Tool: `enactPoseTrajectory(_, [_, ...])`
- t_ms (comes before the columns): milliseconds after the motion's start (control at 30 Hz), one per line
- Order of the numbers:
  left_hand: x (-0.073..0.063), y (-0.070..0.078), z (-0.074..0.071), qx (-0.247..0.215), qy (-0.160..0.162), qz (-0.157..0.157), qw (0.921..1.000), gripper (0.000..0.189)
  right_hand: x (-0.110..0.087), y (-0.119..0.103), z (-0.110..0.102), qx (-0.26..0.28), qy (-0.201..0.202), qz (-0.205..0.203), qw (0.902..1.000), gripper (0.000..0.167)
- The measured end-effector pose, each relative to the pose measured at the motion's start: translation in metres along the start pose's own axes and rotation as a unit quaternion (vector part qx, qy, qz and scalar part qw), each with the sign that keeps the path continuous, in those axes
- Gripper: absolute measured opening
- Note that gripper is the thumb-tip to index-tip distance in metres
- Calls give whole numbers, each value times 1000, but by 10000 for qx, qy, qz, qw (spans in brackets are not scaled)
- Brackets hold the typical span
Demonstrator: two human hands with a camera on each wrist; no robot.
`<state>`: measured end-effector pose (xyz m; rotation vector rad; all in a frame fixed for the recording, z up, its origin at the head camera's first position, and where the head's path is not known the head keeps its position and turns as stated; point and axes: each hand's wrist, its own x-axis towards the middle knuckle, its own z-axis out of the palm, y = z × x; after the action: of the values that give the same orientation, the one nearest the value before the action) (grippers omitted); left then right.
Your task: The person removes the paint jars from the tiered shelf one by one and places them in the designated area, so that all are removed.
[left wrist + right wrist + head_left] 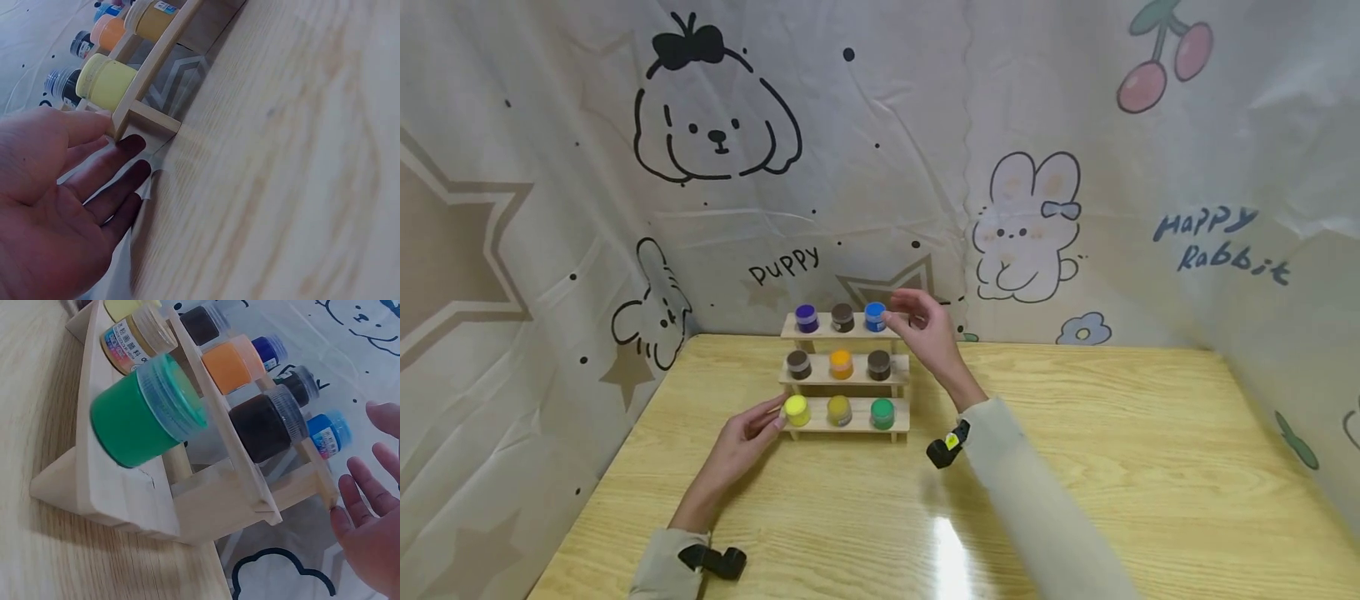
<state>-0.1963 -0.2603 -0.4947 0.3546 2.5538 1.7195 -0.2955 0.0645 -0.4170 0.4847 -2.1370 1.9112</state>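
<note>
Noted on the wooden table (1075,467), close to the patterned backdrop (910,183): a three-tier rack (861,414), bearing nine lidded jars (841,364), three to a tier, all upright. Stepped in height from front to back, presumably for showing each row above the one in front. Spaced apart along each tier, likely for easy picking by a single hand. Yellow jar (797,410) at the left end of the bottom tier, green jar (882,413) at its right end; blue jar (876,316) at the right end of the top tier. Left hand (736,442) at the lower left corner: thumb and forefinger to either side of the bottom tier's end, apparently pinching it, just beside the yellow jar; remaining fingers loosely extended. Judged a steadying hold, sensible for so light-looking a rack; pressure impossible to read. Right hand (928,337) at the upper right, near the blue jar, probably for ready reach: digits spread apart, nothing clasped. From the head view, thumb overlapping the blue jar's edge; from the right wrist view, a visible gap between fingertips and blue jar. Cannot tell about contact between lowest finger and top tier's end.
</note>
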Motion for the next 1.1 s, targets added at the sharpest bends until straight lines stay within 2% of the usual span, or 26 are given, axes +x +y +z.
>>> enactPoseTrajectory(300, [0, -2, 0, -96, 23, 17, 9999, 48, 5, 8, 13, -152, -63, 166, 9997, 46])
enactPoseTrajectory(500, [1, -2, -1, -20, 55, -81, 9999, 48, 7, 9, 18, -161, -20, 181, 9997, 39])
enactPoseTrajectory(900, [2, -6, 0, -28, -8, -54, 10000, 48, 7, 8, 14, -355, -18, 174, 9992, 33])
enactPoseTrajectory(1100, [2, -6, -1, 110, 33, -79, 9999, 48, 5, 2, 6, -331, -15, 30, 9994, 33])
